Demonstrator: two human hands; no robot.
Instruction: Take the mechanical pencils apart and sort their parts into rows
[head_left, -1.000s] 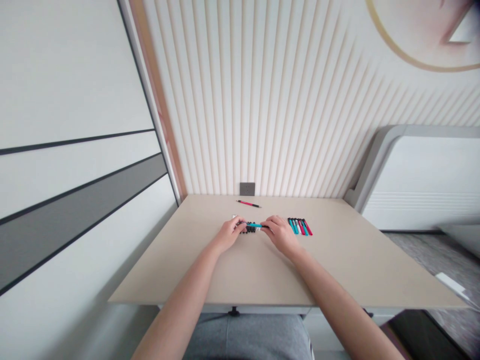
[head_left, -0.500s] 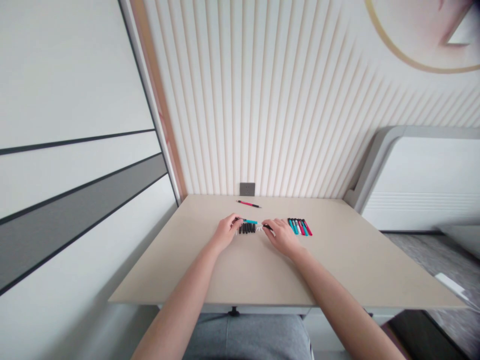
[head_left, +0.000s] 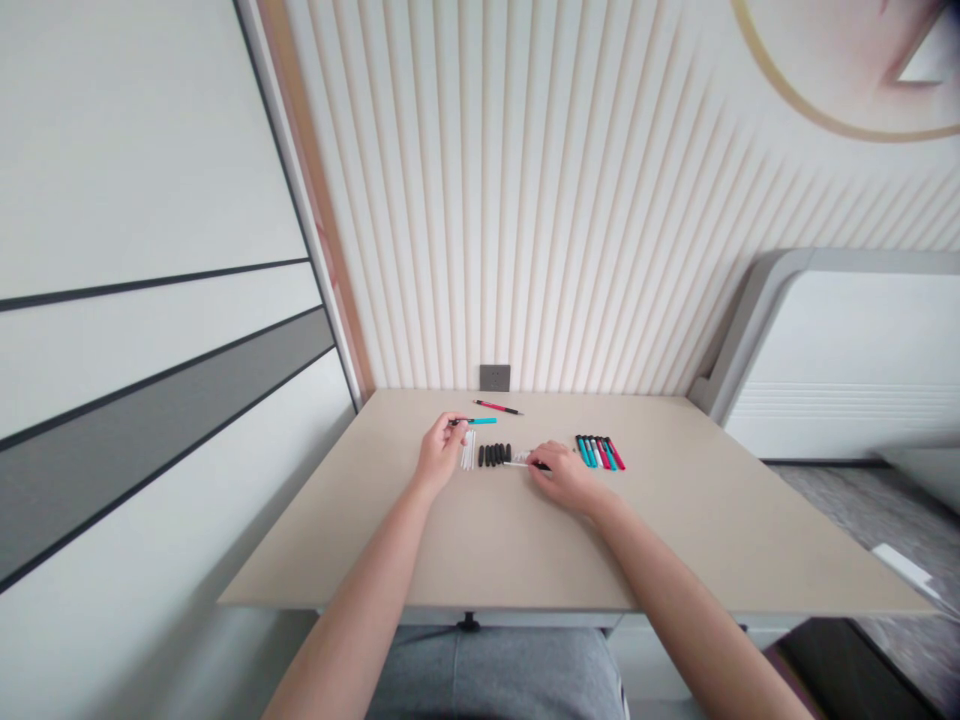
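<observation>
Pinching a plain turquoise cylindrical barrel (head_left: 484,421) with the nearly closed left hand (head_left: 441,448), at eleven o'clock from stubby black grips (head_left: 495,455) lined up on the beige table (head_left: 495,550). Holding a thin white rod (head_left: 517,463) with the curled right hand (head_left: 561,468), at three. Showing also slim white sticks (head_left: 469,451) at nine, a red-and-black pen (head_left: 496,407) at twelve.

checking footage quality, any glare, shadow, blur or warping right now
Head view: soft light, no strong glare on the table, shadow low on the left panel; same view: wall grooves fan outward, likely wide-angle stretch; white bits by the right hand blur together.
</observation>
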